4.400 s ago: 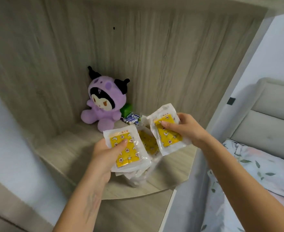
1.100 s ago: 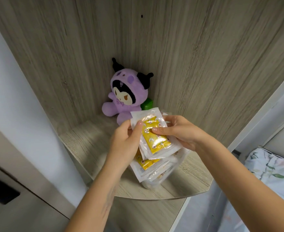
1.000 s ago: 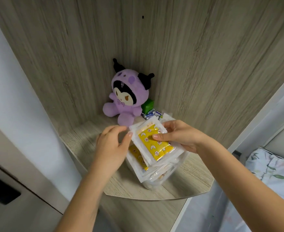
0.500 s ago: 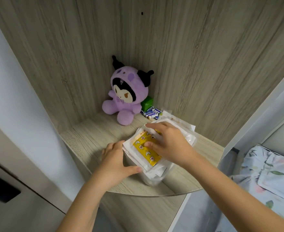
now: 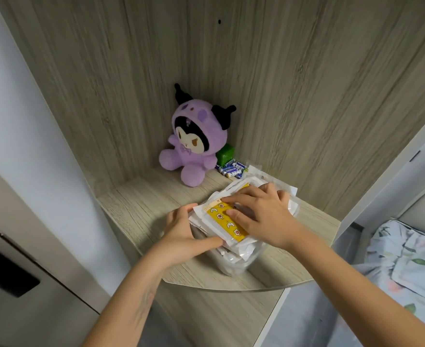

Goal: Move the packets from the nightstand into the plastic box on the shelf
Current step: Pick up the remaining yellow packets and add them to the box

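Observation:
A clear plastic box (image 5: 241, 262) stands on the wooden corner shelf (image 5: 141, 211), heaped with white packets that have yellow patterned fronts. The top packet (image 5: 222, 220) lies flat on the heap. My right hand (image 5: 264, 214) presses down on it with spread, fairly straight fingers. My left hand (image 5: 184, 236) rests against the left side of the box and the packet stack, thumb along the front edge. The lower packets and most of the box are hidden under my hands.
A purple plush toy (image 5: 194, 144) sits in the back corner, with a small green box (image 5: 225, 154) and several batteries (image 5: 231, 169) beside it. A white wall panel (image 5: 18, 121) is at the left, a bed with floral bedding (image 5: 407, 266) at the right.
The packets that both hands held above the shelf now lie on the heap in the box. My right hand has gone from pinching a packet to pressing it flat; my left hand dropped to the box's side.

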A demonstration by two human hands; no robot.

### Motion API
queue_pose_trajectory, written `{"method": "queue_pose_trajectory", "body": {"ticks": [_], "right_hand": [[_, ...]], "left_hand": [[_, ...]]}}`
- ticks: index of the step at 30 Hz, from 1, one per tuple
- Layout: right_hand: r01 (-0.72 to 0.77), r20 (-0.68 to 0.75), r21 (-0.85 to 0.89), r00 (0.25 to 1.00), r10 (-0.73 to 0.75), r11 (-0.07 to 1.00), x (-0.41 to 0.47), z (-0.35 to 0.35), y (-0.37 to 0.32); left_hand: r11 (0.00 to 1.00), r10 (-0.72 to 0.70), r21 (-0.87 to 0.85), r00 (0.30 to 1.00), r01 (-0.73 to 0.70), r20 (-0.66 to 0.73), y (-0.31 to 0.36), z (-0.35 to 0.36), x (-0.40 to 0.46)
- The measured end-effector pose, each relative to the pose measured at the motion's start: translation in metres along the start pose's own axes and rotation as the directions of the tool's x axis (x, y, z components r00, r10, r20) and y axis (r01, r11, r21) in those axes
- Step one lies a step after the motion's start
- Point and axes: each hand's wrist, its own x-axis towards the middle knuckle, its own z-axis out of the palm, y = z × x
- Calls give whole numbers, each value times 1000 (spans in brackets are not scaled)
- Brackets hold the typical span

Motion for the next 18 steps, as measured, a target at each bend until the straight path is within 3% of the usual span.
{"method": "queue_pose_trajectory", "body": {"ticks": [4,7,10,15,18], "right_hand": [[-47,-45,154,997,55,987,-1,-7,12],[-22,-223,107,974,46,994,-9,-16,33],[-28,-313,-79,950,2,996,-21,-23,49],[-188,-237,-209,962,137,960,-55,-31,43],[-341,-230,-243,930,288,908,-89,-44,30]], "left_hand": [[998,41,55,999,-42,24,2,-15,-4],[937,183,318,979,-146,-89,8,-27,-7],[760,449,578,883,-296,-139,22,-31,-7],[566,657,648,754,-509,19,45,-23,-3],[423,755,636,639,-645,147,59,-11,1]]}}
